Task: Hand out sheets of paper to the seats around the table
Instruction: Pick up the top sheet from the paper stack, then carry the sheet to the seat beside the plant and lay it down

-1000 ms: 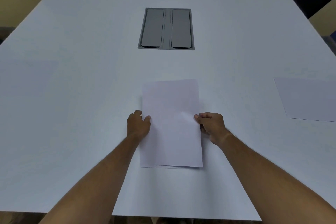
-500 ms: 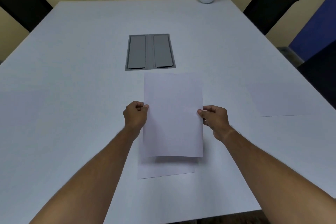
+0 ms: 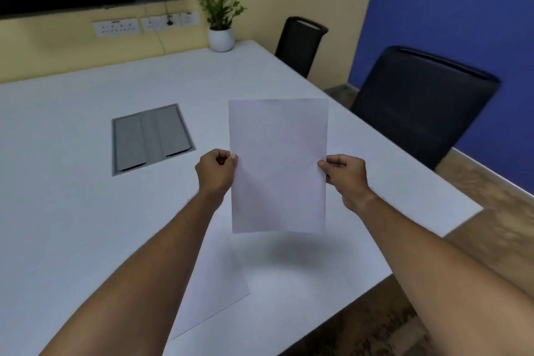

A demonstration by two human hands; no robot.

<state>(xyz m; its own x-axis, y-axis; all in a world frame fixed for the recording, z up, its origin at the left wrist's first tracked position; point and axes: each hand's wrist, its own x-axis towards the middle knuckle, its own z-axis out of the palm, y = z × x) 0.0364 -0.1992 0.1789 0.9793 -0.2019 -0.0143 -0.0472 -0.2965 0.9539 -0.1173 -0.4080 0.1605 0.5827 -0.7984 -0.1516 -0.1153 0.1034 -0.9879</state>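
A sheet [image 3: 278,165] lifted for delivery, pinched at its side edges by the left hand [image 3: 216,172] and right hand [image 3: 345,178].
Next, likely, carrying it to the chair [image 3: 419,104] beyond the right hand; another sheet [image 3: 213,292] lies below the hands.

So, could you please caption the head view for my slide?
Both hands, left and right, hold a sheet of paper above the white table.
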